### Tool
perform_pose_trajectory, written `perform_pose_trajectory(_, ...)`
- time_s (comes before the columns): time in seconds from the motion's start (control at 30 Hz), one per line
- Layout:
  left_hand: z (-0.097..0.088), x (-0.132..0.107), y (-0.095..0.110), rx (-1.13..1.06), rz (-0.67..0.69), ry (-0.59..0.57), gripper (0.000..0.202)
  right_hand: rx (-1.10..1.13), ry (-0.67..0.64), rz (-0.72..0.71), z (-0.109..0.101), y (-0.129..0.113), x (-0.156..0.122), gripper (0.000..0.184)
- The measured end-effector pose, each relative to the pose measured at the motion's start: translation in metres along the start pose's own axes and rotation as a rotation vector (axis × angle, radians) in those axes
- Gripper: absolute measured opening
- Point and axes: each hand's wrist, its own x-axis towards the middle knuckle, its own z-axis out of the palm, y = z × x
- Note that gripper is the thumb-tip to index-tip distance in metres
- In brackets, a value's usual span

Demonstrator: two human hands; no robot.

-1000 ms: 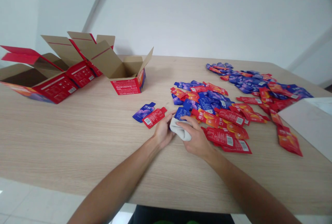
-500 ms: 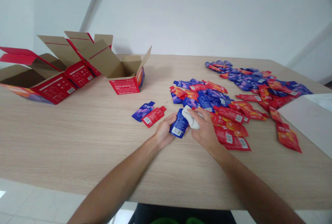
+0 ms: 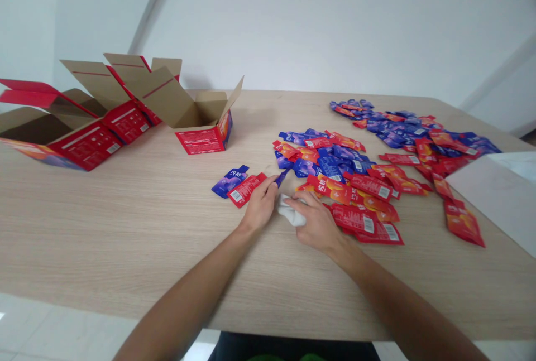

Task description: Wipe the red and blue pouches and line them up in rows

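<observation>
My left hand (image 3: 260, 203) is closed on a blue sachet (image 3: 281, 177), seen nearly edge-on, its tip poking out past my fingers. My right hand (image 3: 315, 221) grips a bunched white cloth (image 3: 291, 213) right beside it, close to the table. Just left of my left hand lie a red sachet (image 3: 246, 188) and a blue sachet (image 3: 229, 180) side by side. A heap of red and blue sachets (image 3: 339, 167) spreads to the right of my hands.
A second spread of sachets (image 3: 419, 132) lies at the far right. Several open red cardboard boxes (image 3: 201, 121) stand at the back left of the wooden table (image 3: 125, 227). A white sheet (image 3: 498, 196) lies at the right edge.
My left hand turned the blue sachet from face-up to edge-on and shifted left. My right hand drew the cloth off the sachet and down toward the table.
</observation>
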Motion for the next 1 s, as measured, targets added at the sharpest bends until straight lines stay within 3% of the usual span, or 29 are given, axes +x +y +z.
perform_pose_trajectory(0.13,-0.009,0.000,-0.004,0.689,0.197,0.027,0.041,-0.051,0.090,0.131,-0.003,0.020,0.005,0.064)
perform_pose_trajectory(0.27,-0.014,0.000,-0.006,1.082,0.162,0.068,0.042,-0.083,0.147,0.224,-0.015,0.034,0.012,0.052)
perform_pose_trajectory(0.37,-0.019,0.003,-0.009,1.230,0.096,0.093,0.047,-0.119,0.049,0.305,-0.020,0.036,0.014,0.038)
perform_pose_trajectory(0.47,-0.023,0.004,-0.013,1.288,0.078,0.090,0.049,-0.171,-0.046,0.344,-0.017,0.031,0.012,0.036)
perform_pose_trajectory(0.63,-0.023,0.002,-0.017,1.249,0.111,0.009,0.045,-0.183,-0.075,0.275,-0.006,0.023,0.007,0.040)
perform_pose_trajectory(0.87,-0.035,0.004,-0.014,1.129,0.057,0.183,0.043,0.129,-0.138,-0.038,0.001,0.004,0.003,0.041)
perform_pose_trajectory(1.0,-0.032,0.003,0.000,0.961,0.057,0.197,0.029,0.174,-0.016,0.075,0.000,0.005,0.005,0.034)
